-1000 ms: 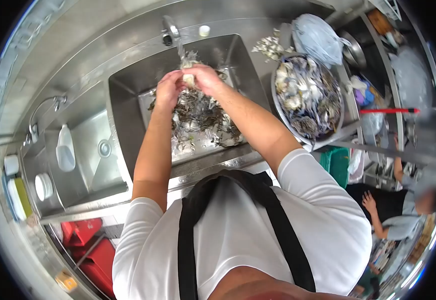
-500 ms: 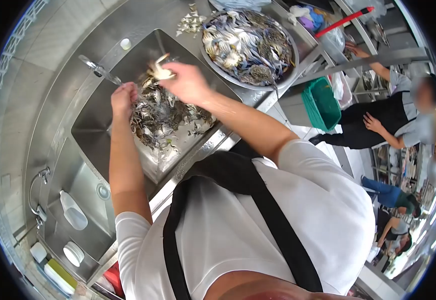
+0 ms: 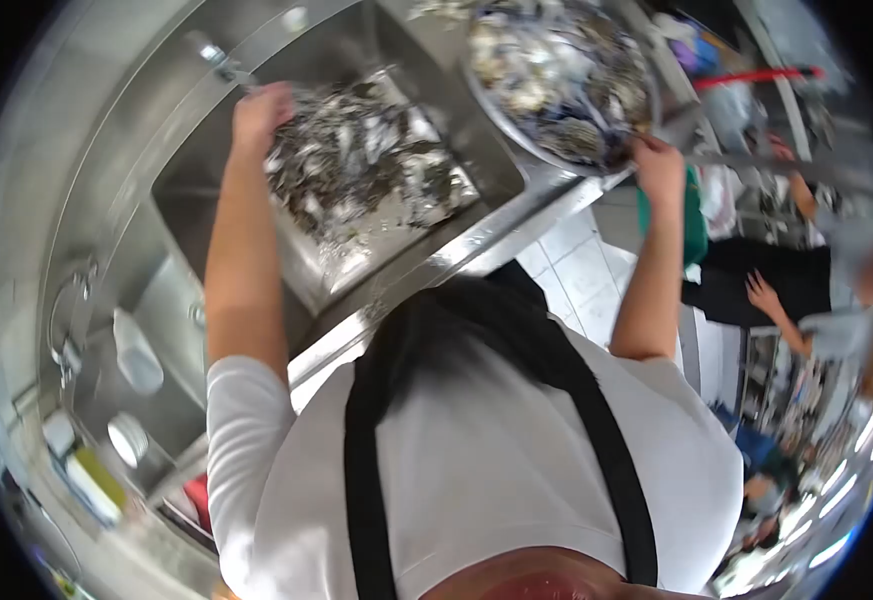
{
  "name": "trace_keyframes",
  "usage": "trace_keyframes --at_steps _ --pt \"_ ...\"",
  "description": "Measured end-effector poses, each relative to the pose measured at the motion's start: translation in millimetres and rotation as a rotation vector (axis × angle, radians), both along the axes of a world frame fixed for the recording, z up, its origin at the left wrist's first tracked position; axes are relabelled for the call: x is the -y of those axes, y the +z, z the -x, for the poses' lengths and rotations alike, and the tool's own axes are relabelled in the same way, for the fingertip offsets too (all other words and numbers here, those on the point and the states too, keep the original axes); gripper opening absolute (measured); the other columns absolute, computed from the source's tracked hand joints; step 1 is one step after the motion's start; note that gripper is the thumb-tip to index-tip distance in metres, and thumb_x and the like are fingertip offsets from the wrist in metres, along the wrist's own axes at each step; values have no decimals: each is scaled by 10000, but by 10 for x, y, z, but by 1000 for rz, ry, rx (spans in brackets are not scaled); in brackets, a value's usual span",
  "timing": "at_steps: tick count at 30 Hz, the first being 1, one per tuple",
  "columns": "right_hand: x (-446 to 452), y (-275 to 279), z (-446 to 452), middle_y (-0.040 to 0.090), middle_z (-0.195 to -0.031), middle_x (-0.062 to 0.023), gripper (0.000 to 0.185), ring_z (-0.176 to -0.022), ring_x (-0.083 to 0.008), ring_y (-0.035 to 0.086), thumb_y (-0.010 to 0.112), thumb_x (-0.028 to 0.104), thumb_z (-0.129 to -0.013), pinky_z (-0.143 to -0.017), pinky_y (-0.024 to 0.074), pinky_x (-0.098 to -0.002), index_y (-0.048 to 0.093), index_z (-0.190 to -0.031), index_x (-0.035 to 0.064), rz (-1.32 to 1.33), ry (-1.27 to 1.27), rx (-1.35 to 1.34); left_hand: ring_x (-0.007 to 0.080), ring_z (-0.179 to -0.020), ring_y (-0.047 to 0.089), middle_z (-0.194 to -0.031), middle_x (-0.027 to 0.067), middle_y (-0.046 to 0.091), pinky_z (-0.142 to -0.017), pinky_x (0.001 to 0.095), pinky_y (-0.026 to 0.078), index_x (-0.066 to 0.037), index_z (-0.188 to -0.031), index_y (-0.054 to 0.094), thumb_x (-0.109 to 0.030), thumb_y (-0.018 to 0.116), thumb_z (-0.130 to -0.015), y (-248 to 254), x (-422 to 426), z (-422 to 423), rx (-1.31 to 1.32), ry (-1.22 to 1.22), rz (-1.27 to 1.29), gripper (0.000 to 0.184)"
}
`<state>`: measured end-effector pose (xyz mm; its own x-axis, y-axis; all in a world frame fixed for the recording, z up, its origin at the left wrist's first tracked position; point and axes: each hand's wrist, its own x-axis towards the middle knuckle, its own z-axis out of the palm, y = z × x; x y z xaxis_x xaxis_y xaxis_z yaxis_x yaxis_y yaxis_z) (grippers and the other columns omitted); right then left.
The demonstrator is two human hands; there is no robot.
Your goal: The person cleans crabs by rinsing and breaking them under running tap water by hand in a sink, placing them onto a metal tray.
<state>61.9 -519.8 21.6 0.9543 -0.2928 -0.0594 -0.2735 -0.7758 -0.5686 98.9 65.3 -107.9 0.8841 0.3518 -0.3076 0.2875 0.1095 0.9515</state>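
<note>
My left hand (image 3: 262,112) is closed near the tap (image 3: 218,60), over the back left of the deep steel sink (image 3: 496,165); what it holds, if anything, is hidden. Crab pieces (image 3: 356,150) lie in a heap on the sink floor. On the counter to the right stands a round metal bowl (image 3: 534,150) full of crabs (image 3: 546,65). My right hand (image 3: 659,165) is at the bowl's near right edge, its fingers closed at a dark crab part too blurred to make out.
A second sink (image 3: 171,345) at the left holds a white scoop (image 3: 137,352) and white dishes (image 3: 128,439). A green bin (image 3: 694,215) is beyond my right arm. A co-worker in a black apron (image 3: 766,280) stands at the right, with a red handle (image 3: 756,76) above.
My right hand has left the sink, where it held a pale crab, and moved right to the bowl. The crab is no longer seen in it. My left hand stays near the tap.
</note>
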Motion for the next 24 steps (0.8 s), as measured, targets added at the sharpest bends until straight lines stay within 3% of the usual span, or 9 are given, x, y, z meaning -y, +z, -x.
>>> trace_keyframes --at_steps 3,5,7,9,11,14,17,21,24 --pt "86 60 36 720 -895 -183 340 -829 -262 699 644 279 -820 -792 513 -351 722 -1007 7 201 15 93 211 -653 643 -795 93 684 -619 317 531 13 -1023 698 -186 625 -878 -392 -36 109 -88 -45 -184 257" --pt "51 179 53 721 -872 -162 304 -804 -227 694 661 272 -841 -777 512 -339 727 -976 8 240 -14 152 307 -745 690 -902 166 712 -702 384 552 -20 -1026 708 -273 628 -865 -995 26 354 -230 -212 -667 310" --pt "-47 292 43 717 -822 -128 265 -780 -194 684 681 255 -869 -751 512 -325 724 -962 11 203 -40 235 360 -873 686 -993 207 694 -779 415 549 -44 -987 712 -353 641 -830 -1531 239 659 -303 -410 -837 353" --pt "-97 406 51 703 -783 -97 252 -759 -154 666 690 253 -892 -717 509 -301 718 -969 15 232 -19 312 378 -968 665 -1075 187 690 -875 442 531 -54 -1013 708 -279 558 -870 -2369 568 840 -470 -589 -929 306" --pt "-128 501 126 679 -777 -68 202 -678 -111 609 682 199 -907 -647 479 -269 701 -963 6 192 113 492 370 -1084 623 -1215 151 645 -961 484 476 -88 -1137 665 -211 506 -884 -2507 1069 906 -724 -522 -869 323" --pt "-275 793 432 633 -728 -44 145 -631 -101 572 664 133 -917 -619 460 -249 660 -900 -11 328 221 474 332 -1241 521 -1345 123 556 -1023 503 406 -89 -1239 591 -191 503 -891 -2911 1409 892 -648 -486 -918 373" --pt "-275 775 662 644 -783 -59 83 -677 -101 570 661 74 -906 -626 453 -239 660 -896 -8 392 247 476 291 -1321 434 -1413 114 480 -1037 483 372 -56 -1275 543 -188 509 -901 -2779 1428 926 -640 -590 -1001 398" --pt "-348 488 818 643 -813 -59 14 -725 -120 576 651 -4 -875 -677 465 -252 657 -862 -6 233 277 531 290 -1286 461 -1385 133 514 -1003 460 399 -69 -1231 607 -193 504 -916 -2866 1311 890 -689 -733 -985 354" --pt "-672 362 875 646 -790 -98 40 -690 -180 603 672 -31 -824 -657 483 -280 646 -833 -3 197 401 476 332 -1263 489 -1281 166 593 -1021 478 402 -36 -1211 613 -296 644 -868 -2809 1344 1019 -574 -665 -1029 431"
